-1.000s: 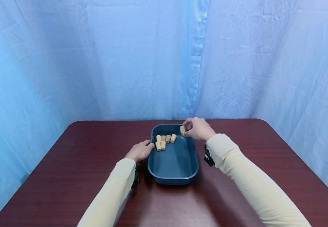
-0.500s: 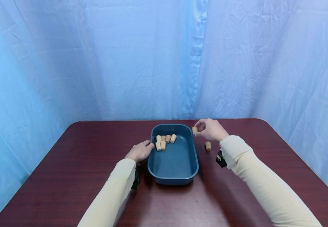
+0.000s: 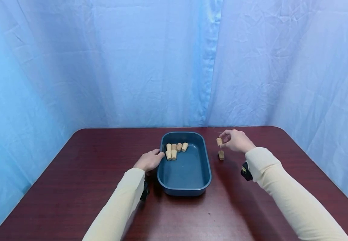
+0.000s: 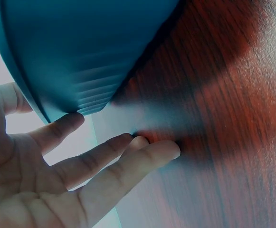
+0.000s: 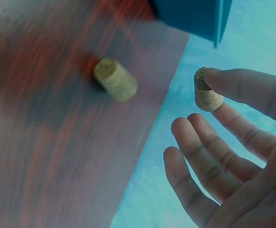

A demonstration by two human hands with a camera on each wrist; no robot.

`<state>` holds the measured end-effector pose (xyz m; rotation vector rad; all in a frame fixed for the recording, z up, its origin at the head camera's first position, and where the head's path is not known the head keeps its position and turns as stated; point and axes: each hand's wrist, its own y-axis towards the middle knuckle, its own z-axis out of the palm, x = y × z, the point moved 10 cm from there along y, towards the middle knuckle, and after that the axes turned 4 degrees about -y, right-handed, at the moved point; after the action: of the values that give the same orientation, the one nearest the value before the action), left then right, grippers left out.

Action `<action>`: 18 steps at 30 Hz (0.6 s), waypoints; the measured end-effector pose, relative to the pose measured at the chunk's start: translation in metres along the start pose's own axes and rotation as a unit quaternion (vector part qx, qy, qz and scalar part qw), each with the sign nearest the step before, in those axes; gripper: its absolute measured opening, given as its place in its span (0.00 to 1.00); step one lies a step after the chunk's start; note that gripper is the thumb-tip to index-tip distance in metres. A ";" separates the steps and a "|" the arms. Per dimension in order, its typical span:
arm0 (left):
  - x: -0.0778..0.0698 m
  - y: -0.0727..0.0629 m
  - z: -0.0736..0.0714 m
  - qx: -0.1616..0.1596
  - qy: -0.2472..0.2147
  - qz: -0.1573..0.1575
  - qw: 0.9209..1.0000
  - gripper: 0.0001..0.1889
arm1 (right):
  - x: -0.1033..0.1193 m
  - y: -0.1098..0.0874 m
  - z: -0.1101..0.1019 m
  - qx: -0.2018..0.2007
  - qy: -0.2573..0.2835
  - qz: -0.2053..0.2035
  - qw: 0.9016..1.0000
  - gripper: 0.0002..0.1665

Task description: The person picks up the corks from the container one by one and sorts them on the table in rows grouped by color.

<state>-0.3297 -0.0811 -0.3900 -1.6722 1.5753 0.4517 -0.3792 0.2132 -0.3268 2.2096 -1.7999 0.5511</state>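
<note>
In the head view a blue rectangular tray sits on the table. My left hand holds the tray's left rim, thumb over the edge and index finger against the outer wall in the left wrist view; its other fingers are spread near the tabletop. Several pale corks lie grouped at the tray's far left. To the right of the tray, my right hand pinches a cork between thumb and index finger, in the air. Just below it a second cork sits on the table, apart from the held one.
The dark red wooden table has rounded far corners. Pale blue curtains hang behind it and at both sides. Each wrist bears a small black device, such as the right wrist camera.
My right hand has carried the held cork from over the tray's far right corner rightward, to above the cork on the table. The left hand and the tray have stayed in place.
</note>
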 end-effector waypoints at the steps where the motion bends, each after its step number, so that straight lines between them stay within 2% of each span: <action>1: 0.000 0.000 0.000 0.000 0.000 0.000 1.000 0.30 | -0.002 -0.001 0.001 0.002 0.000 0.001 1.000 0.20; 18: -0.001 -0.001 0.000 0.001 0.004 0.005 1.000 0.30 | -0.036 -0.006 0.012 -0.004 -0.020 0.004 1.000 0.19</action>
<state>-0.3287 -0.0806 -0.3892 -1.6673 1.5904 0.4487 -0.3780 0.2415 -0.3532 2.2243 -1.8277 0.5025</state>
